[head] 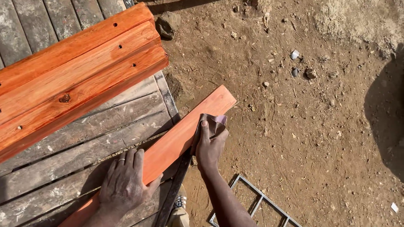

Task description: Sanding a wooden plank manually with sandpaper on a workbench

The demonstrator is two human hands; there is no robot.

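A long orange-stained wooden board (185,130) lies slanted across a grey plank table, its far end sticking out over the dirt ground. My left hand (124,183), a ring on one finger, presses flat on the board's near part. At the board's right edge, near the far end, my right hand (209,145) grips a folded piece of brown sandpaper (212,122) against the wood.
Three more orange-stained boards (75,71) with drilled holes are stacked at the upper left of the weathered plank table (105,130). Dirt ground with stones (168,23) lies to the right. A metal grid frame (256,201) rests on the ground below my right arm.
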